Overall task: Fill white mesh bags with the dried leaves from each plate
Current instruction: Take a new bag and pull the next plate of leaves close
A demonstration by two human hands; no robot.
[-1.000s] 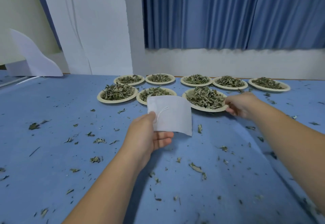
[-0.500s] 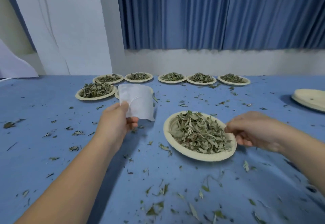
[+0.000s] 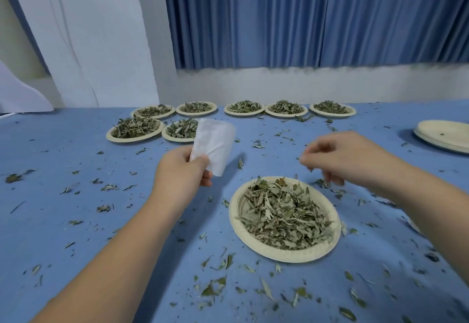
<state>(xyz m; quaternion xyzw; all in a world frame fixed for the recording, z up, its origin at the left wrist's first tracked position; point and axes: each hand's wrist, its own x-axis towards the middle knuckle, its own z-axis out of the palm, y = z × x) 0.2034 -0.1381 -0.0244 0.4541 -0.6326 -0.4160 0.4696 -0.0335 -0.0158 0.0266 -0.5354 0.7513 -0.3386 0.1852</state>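
Note:
A cream paper plate (image 3: 327, 247) heaped with dried green leaves (image 3: 283, 214) sits on the blue table in front of me. My left hand (image 3: 181, 174) pinches the lower corner of a white mesh bag (image 3: 214, 145), held upright above the table left of the plate. My right hand (image 3: 340, 156) hovers just beyond the plate's far right rim, fingers loosely curled downward, holding nothing that I can see. Several more plates of leaves (image 3: 243, 108) stand in two rows at the back.
A stack of empty cream plates (image 3: 444, 136) lies at the far right edge. Loose leaf bits are scattered all over the blue tablecloth (image 3: 76, 221). Blue curtains and a white wall close off the back.
The plate of leaves was dragged from the back row to just in front of me. My right hand let go of its rim and lifted away. My left hand kept the bag.

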